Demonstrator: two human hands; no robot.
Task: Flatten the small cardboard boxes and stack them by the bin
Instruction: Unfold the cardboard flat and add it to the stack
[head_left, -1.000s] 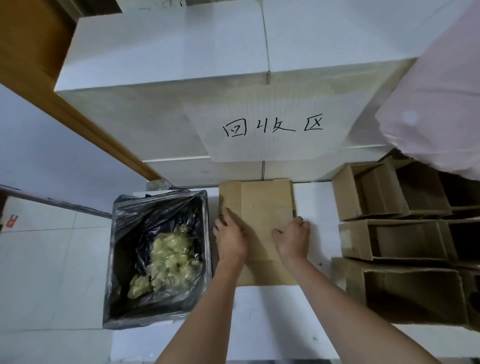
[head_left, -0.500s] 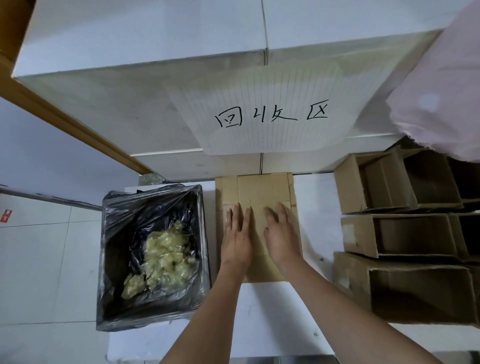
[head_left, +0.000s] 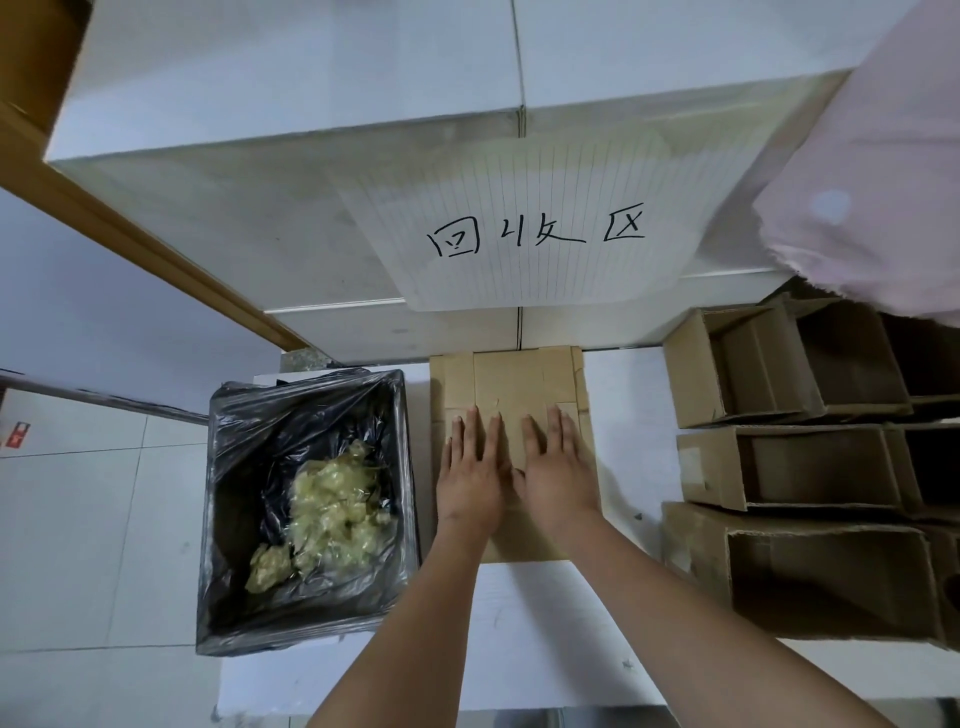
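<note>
Our left hand (head_left: 470, 480) and right hand (head_left: 558, 475) lay side by side with fingers straight, palms pressed down on the flattened box (head_left: 524, 384); neither grip was clenched round anything, only pressing. The flattened box lay on the white worktop (head_left: 623, 395), just beside the bin (head_left: 306, 512) on our left and up against the foot of the big white cartons (head_left: 291, 228) bearing a handwritten paper sign (head_left: 535, 234).

We judged this one box to be done or very nearly so (whether others lay beneath it we could not tell, though stepped edges near its far end hinted at layers). Its long axis ran away from us, from our wrists toward the cartons, one short end pointing at the sign and the other at our forearms.

What was left sat on our right: at least three open boxes (head_left: 810, 465) on their sides, well apart from the bin, still standing in full shape. So we reckoned the task was at an early stage, most of the flattening and stacking not yet done.
</note>
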